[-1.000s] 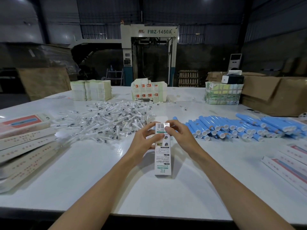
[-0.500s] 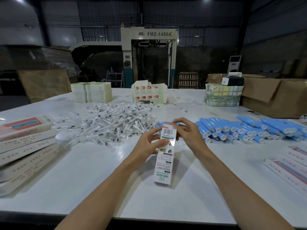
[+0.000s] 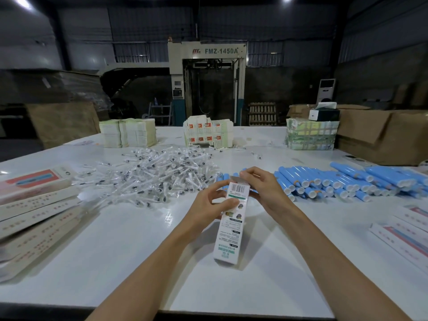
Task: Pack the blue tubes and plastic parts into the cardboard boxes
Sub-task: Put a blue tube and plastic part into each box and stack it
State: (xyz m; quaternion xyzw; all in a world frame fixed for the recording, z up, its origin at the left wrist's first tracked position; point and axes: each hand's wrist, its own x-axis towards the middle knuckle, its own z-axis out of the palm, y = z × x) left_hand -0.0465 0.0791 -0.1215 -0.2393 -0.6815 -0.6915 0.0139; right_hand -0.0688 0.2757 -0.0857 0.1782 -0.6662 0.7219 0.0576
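I hold box (image 3: 230, 235) over table (image 3: 115, 251) middle, toward near edge: left hand (image 3: 206, 207), fingers curled round upper end; right hand (image 3: 266, 191), fingers pinching top flap (image 3: 235, 180). Fold flap fully back (mouth square) before reaching blue tubes (image 3: 335, 181) by right edge.

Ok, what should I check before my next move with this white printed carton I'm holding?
1. Left hand grips the white printed cardboard carton near its top: ok.
2. Right hand pinches the carton's top flap: ok.
3. Tube and plastic part already inside the carton: cannot tell.
4. Pile of blue plastic tubes lies on the table to the right: ok.
5. Heap of clear plastic parts lies beyond the left hand: ok.
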